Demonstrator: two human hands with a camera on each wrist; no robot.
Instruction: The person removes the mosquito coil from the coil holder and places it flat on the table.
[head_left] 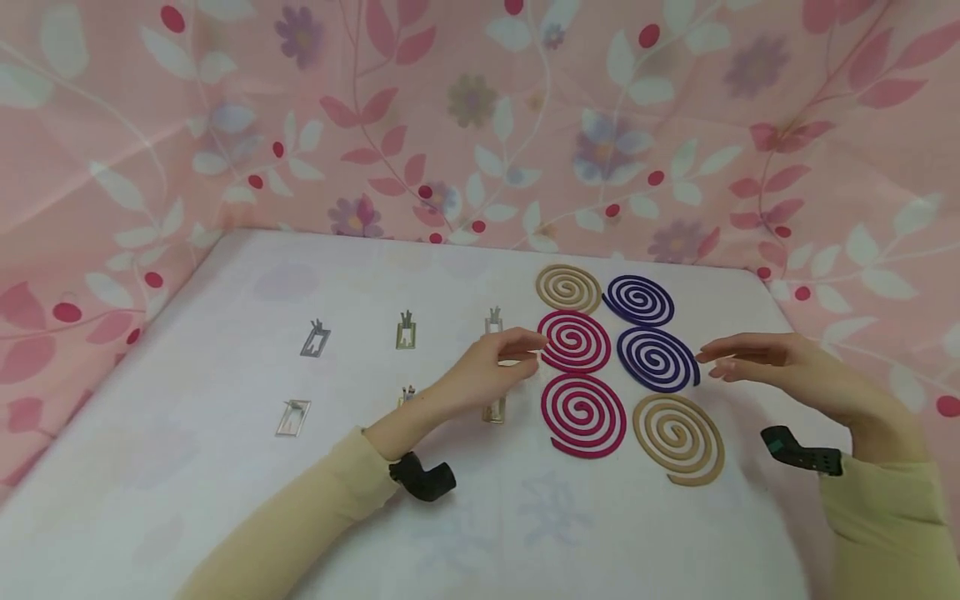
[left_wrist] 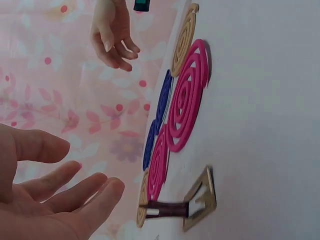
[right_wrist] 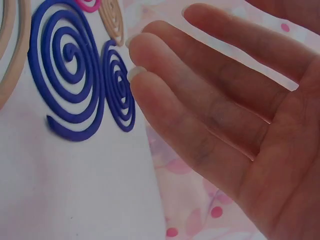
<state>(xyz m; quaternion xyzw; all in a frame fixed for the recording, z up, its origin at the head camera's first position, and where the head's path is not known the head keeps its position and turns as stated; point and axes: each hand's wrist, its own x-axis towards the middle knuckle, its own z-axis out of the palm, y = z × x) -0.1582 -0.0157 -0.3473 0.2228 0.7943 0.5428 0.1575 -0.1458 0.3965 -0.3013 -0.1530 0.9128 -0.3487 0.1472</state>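
Mosquito coils in pink, dark blue and beige lie flat in two columns on the right half of the table. My left hand (head_left: pixel 498 367), fingers relaxed and holding nothing, hovers just left of the upper pink coil (head_left: pixel 574 342) and partly covers the small metal coil stands behind it. A bronze-toned stand (head_left: pixel 493 411) shows below that hand; in the left wrist view a stand with a dark upright tab (left_wrist: pixel 172 209) sits near the fingers. My right hand (head_left: pixel 780 362), also empty and loosely extended, hovers right of the lower blue coil (head_left: pixel 657 359), seen closely in the right wrist view.
Other small metal stands, such as a silver one (head_left: pixel 293 417) and a gold one (head_left: pixel 406 335), stand on the left and middle of the white table (head_left: pixel 187 500). Pink floral cloth (head_left: pixel 480 125) hangs behind. Beige coils (head_left: pixel 678 439) lie at front right and back.
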